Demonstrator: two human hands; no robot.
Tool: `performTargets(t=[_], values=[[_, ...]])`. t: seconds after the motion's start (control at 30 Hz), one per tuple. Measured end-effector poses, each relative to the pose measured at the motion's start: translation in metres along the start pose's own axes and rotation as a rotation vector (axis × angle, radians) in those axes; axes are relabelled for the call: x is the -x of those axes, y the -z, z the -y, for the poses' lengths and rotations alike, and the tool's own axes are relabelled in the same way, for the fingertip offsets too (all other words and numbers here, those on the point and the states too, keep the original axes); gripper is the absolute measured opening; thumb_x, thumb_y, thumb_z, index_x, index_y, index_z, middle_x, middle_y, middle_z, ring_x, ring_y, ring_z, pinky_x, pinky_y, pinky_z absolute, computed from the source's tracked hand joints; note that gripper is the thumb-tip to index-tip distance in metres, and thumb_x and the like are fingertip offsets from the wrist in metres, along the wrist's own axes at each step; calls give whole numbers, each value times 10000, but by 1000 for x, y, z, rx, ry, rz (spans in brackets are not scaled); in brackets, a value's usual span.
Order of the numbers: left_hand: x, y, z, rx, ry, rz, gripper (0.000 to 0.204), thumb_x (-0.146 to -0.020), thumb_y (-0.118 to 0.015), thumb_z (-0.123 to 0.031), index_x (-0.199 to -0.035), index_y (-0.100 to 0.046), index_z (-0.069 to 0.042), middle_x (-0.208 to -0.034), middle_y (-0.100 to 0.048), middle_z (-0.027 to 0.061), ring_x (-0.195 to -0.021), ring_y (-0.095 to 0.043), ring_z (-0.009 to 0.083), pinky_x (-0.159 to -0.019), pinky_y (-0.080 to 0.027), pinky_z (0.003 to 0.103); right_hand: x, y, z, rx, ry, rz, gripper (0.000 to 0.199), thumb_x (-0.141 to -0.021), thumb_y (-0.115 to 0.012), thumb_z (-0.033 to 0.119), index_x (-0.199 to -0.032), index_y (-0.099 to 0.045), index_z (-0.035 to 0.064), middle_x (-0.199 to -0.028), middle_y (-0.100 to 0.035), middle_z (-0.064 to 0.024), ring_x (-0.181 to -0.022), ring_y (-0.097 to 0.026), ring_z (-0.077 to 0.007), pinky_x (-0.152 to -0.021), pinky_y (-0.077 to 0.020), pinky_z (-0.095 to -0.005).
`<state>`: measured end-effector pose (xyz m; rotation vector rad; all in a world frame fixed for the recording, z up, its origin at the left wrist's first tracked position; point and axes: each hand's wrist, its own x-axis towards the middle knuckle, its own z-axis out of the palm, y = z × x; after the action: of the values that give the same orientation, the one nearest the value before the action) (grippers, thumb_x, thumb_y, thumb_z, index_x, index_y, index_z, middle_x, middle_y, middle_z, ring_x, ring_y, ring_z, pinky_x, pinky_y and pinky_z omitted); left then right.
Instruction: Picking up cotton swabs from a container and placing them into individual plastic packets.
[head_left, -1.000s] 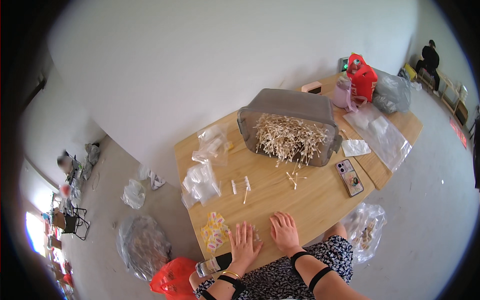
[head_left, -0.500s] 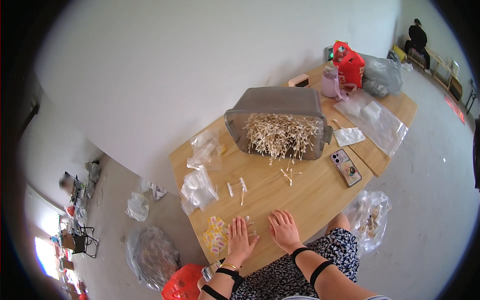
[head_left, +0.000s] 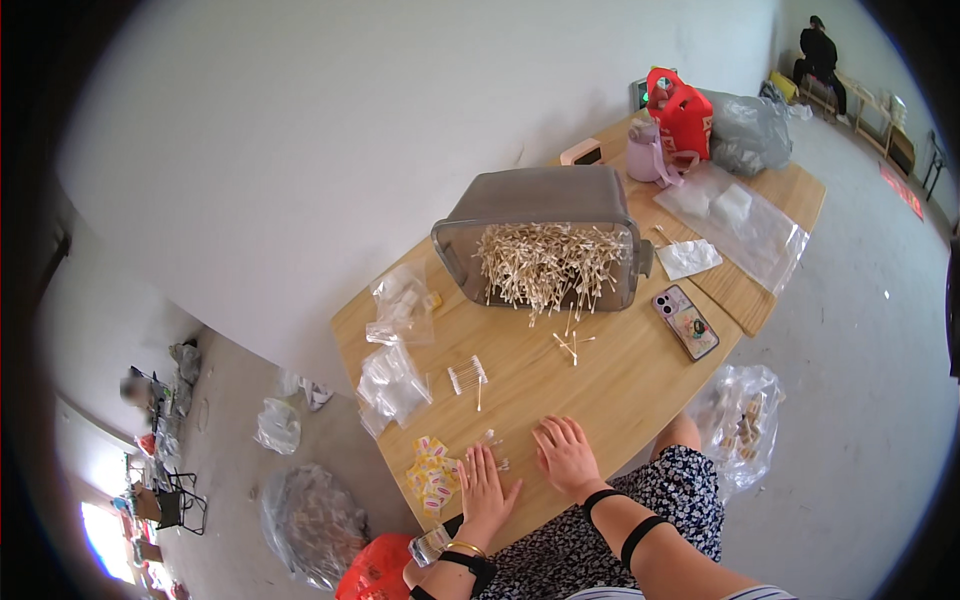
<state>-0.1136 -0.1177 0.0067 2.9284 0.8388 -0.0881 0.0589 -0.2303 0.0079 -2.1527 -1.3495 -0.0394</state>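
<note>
My left hand (head_left: 486,490) lies flat on the wooden table near its front edge, fingers stretched out. Beside it, on the left, is a spread of yellow and white printed slips (head_left: 433,472). White tips of cotton swabs (head_left: 491,440) show just past its fingertips, partly hidden by the hand. My right hand (head_left: 566,457) rests palm down on bare wood with fingers extended, holding nothing. Farther in, a short row of cotton swabs (head_left: 466,376) lies side by side. A grey plastic bin (head_left: 545,190) tipped on its side holds a large heap of cotton swabs (head_left: 550,262), some spilling out.
Clear plastic bags (head_left: 392,382) lie along the table's left edge. Several loose swabs (head_left: 573,348), a phone (head_left: 686,322) and a tissue (head_left: 690,258) are on the right. A red bag (head_left: 682,120) and a lilac cup (head_left: 645,155) stand at the back. Filled bags (head_left: 312,525) sit on the floor.
The view has shifted slightly, so the table and bin appear a little higher and farther left. Both hands stay flat on the table; nothing has been picked up.
</note>
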Motion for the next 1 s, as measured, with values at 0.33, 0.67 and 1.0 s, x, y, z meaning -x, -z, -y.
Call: performTargets(t=[0.33,0.67,1.0], values=[[-29,-3,2,65,88,-19,899,-966,-388,-561,-1508,-80,87,-1593,-83,256,-1498,-16,347,-1198,22,515,1,0,-3,16,13,-15,354,-878,-576,216,-1198,-577,64,-1288,-538,-106,-1290,-441,-263,-1128,-305,-429],[-31,5,8,111,92,-65,857,-952,-445,-534,-1510,-148,45,-1520,-261,218,-1439,-216,346,-1194,-40,548,-2,4,-2,-11,19,-30,339,-861,-597,202,-1172,-565,70,-1274,-530,-98,-1282,-442,-257,-1117,-318,-422],[5,2,-7,98,8,-2,871,-930,-484,-528,-1500,-177,54,-1518,-264,218,-1437,-208,359,-1192,-55,551,0,3,-3,19,33,2,369,-842,-614,197,-1183,-567,64,-1292,-529,-100,-1294,-436,-260,-1128,-308,-433]])
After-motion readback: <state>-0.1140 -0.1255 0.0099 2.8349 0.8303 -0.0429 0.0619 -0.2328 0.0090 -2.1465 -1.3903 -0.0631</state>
